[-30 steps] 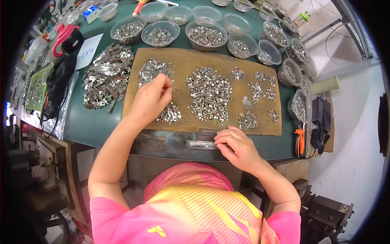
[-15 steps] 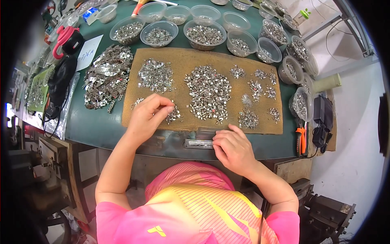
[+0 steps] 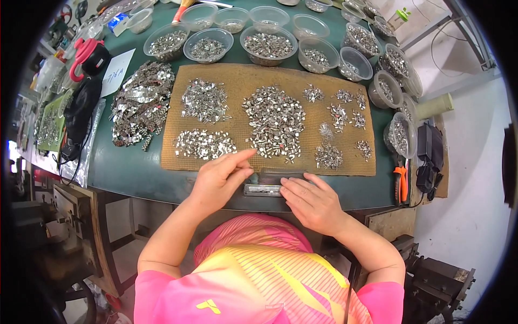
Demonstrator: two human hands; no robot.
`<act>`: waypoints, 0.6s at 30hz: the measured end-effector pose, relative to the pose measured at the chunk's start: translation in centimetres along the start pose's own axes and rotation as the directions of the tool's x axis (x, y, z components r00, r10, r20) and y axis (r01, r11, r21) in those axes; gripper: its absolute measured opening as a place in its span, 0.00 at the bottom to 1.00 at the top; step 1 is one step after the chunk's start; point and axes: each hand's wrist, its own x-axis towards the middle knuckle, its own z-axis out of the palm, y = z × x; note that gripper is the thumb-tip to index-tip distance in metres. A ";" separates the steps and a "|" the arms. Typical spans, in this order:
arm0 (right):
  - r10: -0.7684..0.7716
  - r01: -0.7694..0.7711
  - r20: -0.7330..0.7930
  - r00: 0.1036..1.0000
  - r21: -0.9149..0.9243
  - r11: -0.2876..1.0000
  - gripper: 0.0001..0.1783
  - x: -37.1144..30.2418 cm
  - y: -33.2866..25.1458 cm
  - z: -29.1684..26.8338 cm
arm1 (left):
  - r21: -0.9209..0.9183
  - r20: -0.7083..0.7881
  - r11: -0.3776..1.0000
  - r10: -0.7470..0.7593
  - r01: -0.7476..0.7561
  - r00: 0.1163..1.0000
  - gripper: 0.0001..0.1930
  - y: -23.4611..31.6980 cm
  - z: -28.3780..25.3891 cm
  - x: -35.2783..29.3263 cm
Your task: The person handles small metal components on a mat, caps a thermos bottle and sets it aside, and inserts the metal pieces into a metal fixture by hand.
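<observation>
At the bench's near edge lies a slim grey metal fixture with a bright slot along it and small pieces inside. My right hand holds its right end, fingers bent over it. A dark flat bar lies just behind. My left hand is by the fixture's left end, thumb and fingers drawn together; whatever tiny piece they pinch cannot be made out. Past that hand, a pile of small shiny metal pieces is spread on the brown textured mat. A larger heap of metal links sits mid-mat.
Several smaller piles dot the mat's right side. Clear plastic bowls of metal parts line the back and right. Linked metal strips are heaped left of the mat. Orange-handled pliers and black adapters lie at right.
My left hand has moved right and nearer, from the left pile to the fixture's left end, uncovering that pile. My right hand stays on the fixture. The view shifted slightly.
</observation>
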 end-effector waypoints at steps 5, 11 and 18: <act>0.088 -0.096 0.054 0.995 0.179 0.979 0.15 0.1 0.8 -0.9 | 0.134 0.018 0.963 0.235 -0.236 0.972 0.07 0.5 1.6 0.3; 0.222 -0.244 0.103 0.969 0.326 0.913 0.12 -0.2 1.5 -1.7 | 0.022 0.052 0.980 0.196 -0.197 0.979 0.06 1.4 3.4 -0.4; 0.236 -0.246 0.071 0.969 0.355 0.902 0.11 -0.8 2.0 -1.3 | 0.006 0.130 0.985 0.169 -0.172 0.977 0.07 1.4 4.7 -1.3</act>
